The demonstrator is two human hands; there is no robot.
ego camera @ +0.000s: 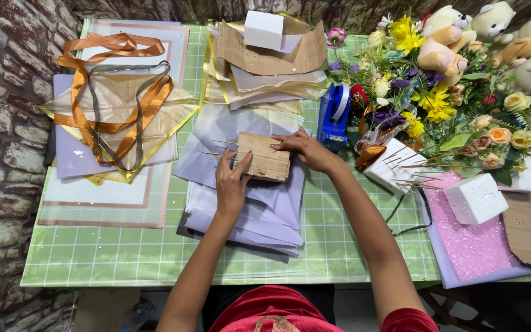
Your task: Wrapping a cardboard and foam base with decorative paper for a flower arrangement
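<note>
Item: cardboard-wrapped block (264, 163), tan, roughly rectangular, lying on a stack of pale lilac wrapping sheets (241, 215) at the middle of the green gridded tabletop (124, 252). Thin wooden skewers (221, 147) jut from its left side.

My left hand (231, 184) lies flat against the block's near left edge, fingers spread and pressing, not wrapped around it. My right hand (305, 149) rests on the far right corner, fingers loosely extended on top; neither hand is closed on the block.

Handling, as I judge it: light, likely foam inside like the white foam blocks (474, 198) to the right; the cardboard skin is stiff but dents easily. Best held by the two short ends, palms flat, keeping clear of the skewers, which look brittle and sharp.

Nearby: blue tape dispenser (334, 115) just beyond my right hand; orange ribbon (115, 92) well to the left; artificial flowers (437, 104) to the right.
</note>
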